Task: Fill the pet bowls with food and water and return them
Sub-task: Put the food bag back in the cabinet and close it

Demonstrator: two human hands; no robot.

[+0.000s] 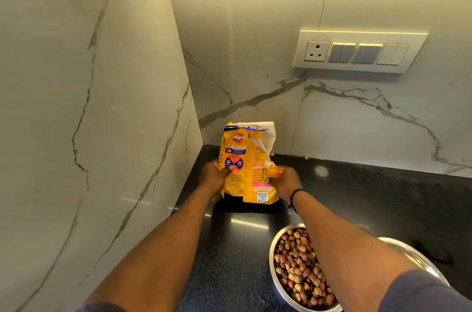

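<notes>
Both hands held a yellow pet food bag (245,171) upright on the black countertop (357,196), in the corner where 2 marble-patterned walls met. The left hand (213,178) gripped the bag's left edge, its thumb pressed onto the printed front. The right hand (284,181) was closed around the right side, where the material was crumpled inward; a dark band (296,195) circled that wrist. The bag's top was torn open, with white inner lining showing above the yellow. Nearer the camera, a steel bowl (274,247) full of brown kibble (298,268) sat on the counter, partly hidden under the right forearm. The rim of a 2nd steel bowl (413,255) showed just beyond that forearm; its contents could not be seen. 2 loose kibble pieces (306,157) lay at the base of the back wall, near the bag. A white switch panel (357,52) with 1 socket was fixed on the back wall, above and to the right.
</notes>
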